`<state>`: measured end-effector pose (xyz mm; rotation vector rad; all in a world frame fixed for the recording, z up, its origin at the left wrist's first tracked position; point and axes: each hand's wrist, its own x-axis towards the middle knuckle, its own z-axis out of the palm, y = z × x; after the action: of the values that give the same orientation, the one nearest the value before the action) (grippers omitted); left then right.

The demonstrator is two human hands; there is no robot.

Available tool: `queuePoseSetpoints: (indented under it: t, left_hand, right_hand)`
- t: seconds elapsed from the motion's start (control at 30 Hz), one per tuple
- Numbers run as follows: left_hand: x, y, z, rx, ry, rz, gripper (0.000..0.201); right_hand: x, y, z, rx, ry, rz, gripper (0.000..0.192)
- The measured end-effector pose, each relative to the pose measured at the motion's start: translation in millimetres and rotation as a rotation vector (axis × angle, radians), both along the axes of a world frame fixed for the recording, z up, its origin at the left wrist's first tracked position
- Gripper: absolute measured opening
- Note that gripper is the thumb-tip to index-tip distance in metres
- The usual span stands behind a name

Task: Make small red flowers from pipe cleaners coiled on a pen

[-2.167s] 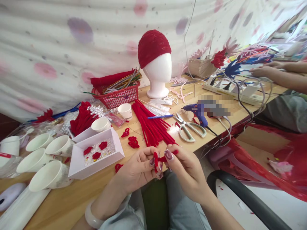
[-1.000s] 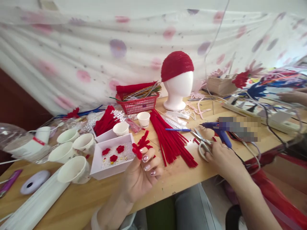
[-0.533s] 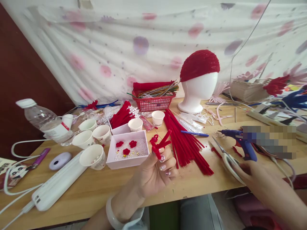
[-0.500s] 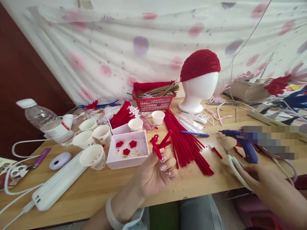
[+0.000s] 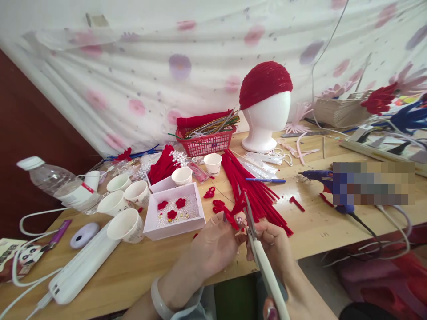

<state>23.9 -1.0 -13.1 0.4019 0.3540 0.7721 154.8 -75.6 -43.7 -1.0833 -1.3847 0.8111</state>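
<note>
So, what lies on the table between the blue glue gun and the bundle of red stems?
Head view: a blue pen and a short red offcut on bare wood.

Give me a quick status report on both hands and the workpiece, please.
Left hand pinching bent red pipe cleaner. Right hand gripping scissors, blades at the pipe cleaner. Loose red stems lie just behind on the table.

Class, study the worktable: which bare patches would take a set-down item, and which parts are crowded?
Bare wood shows on the table between the white power strip and the left hand, and between the red pipe cleaners and the glue gun. Crowded: around the paper cups, bead box and red basket.
</note>
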Motion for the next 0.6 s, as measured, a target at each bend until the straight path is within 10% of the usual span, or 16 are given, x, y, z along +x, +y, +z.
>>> queuePoseSetpoints:
  t: [0.2,0.6]
  left_hand:
    - [-1,0,1.1,0.013,0.075,-0.010,0.030]
    - [-4,1,-0.7,0.263,0.211,-0.081,0.033]
  right_hand:
    - [14,-17,21.5,-0.168,-0.096,0.091,0.085]
    - [9,-19,29.0,-0.179,-0.186,0.096,0.059]
